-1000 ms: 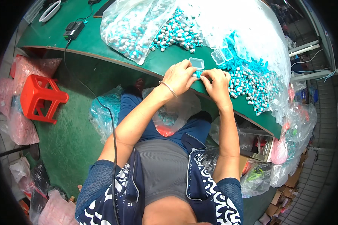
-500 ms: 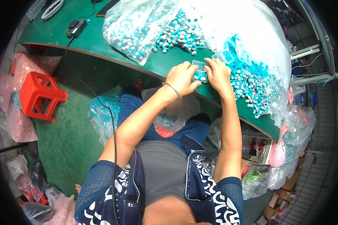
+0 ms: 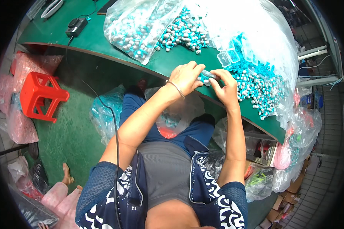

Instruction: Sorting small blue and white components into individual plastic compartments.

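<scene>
Between both hands, over the front edge of the green table (image 3: 91, 40), is a small clear plastic case (image 3: 208, 75) with teal and silver-grey pieces inside. Its lid is folded down over them; whether it is fully latched I cannot tell. My left hand (image 3: 185, 78) grips the case's left side, fingers curled along its back. My right hand (image 3: 226, 86) pinches the right side between thumb and fingers. Just right of the hands lies a heap of loose teal and grey pieces (image 3: 256, 86), with open empty clear cases (image 3: 228, 57) at its upper edge.
A clear bag of the same pieces (image 3: 132, 32) lies at the table's back left, beside a smaller heap (image 3: 185, 34). A large plastic sheet (image 3: 248, 19) covers the back right. Left are a black adapter (image 3: 76, 27) and a red stool (image 3: 42, 95). Another person's foot (image 3: 67, 174) shows lower left.
The case's raised lid has come down over the pieces. My right hand has turned and now pinches the case's right side. At lower left, another person's foot and pink-clothed legs have come into view.
</scene>
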